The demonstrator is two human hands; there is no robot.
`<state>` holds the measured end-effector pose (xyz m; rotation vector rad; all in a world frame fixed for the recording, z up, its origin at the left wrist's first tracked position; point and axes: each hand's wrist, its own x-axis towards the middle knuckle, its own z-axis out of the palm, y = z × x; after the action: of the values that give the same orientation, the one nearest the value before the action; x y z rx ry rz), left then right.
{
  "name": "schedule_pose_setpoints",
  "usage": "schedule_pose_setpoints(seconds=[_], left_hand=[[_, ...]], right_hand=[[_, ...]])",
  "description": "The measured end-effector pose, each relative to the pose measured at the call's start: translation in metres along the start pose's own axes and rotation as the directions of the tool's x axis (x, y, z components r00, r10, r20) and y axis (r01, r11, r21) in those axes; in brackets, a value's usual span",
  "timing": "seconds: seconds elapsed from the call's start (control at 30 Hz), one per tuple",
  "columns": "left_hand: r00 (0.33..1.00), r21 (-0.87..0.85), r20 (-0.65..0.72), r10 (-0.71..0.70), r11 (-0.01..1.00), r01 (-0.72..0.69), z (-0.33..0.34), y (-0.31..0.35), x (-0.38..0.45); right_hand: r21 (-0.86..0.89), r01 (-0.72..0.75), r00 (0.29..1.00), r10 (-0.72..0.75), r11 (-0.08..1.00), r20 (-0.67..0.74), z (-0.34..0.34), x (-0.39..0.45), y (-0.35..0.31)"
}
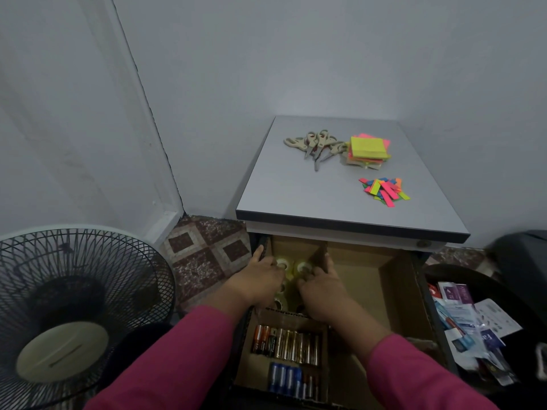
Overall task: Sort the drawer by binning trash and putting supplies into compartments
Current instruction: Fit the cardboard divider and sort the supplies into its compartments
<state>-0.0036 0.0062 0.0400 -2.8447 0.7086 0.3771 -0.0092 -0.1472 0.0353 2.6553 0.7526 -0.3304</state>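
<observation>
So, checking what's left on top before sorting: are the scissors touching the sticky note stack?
Touching. The head view shows the rightmost of the scissors lying against the left edge of the sticky note stack, with no desk surface visible between them.

Hands (293, 284) hide most tape rolls (302, 267); grip unclear.

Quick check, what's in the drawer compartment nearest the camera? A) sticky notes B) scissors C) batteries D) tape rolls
C: the batteries lie in rows in the front compartment of the drawer; the scissors and sticky notes sit on the desk top, and both hands are at the tape rolls in the compartment behind.
</observation>
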Motion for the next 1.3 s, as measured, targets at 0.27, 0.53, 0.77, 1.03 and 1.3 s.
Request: schedule_pose_setpoints(seconds=[0.27,0.53,0.77,1.03,1.3], left_hand=[[0.999,0.047,0.035,-0.013,0.999,0.011,-0.009,0.006,-0.003],[0.997,-0.189,-0.065,0.052,0.980,-0.063,0.002,-0.003,-0.006],[0.802,-0.603,-0.556,-0.219,0.770,-0.208,-0.021,-0.010,-0.017],[0.730,-0.657,-0.544,-0.414,0.751,-0.064,-0.094,-0.027,0.023],[0.853,-0.557,-0.391,-0.347,0.827,0.081,-0.118,-0.039,0.074]], right_hand=[[0.035,-0.003,1.000,0.003,0.999,0.016,-0.002,0.002,-0.001],[0.543,0.159,0.925,0.067,0.824,-0.373,0.011,-0.021,0.008],[0.576,0.291,0.596,0.327,0.764,-0.734,0.016,-0.032,0.026],[0.674,0.259,0.534,0.479,0.692,-0.697,-0.069,0.006,0.061],[0.801,0.016,0.767,0.506,0.598,-0.394,-0.093,0.073,0.096]])
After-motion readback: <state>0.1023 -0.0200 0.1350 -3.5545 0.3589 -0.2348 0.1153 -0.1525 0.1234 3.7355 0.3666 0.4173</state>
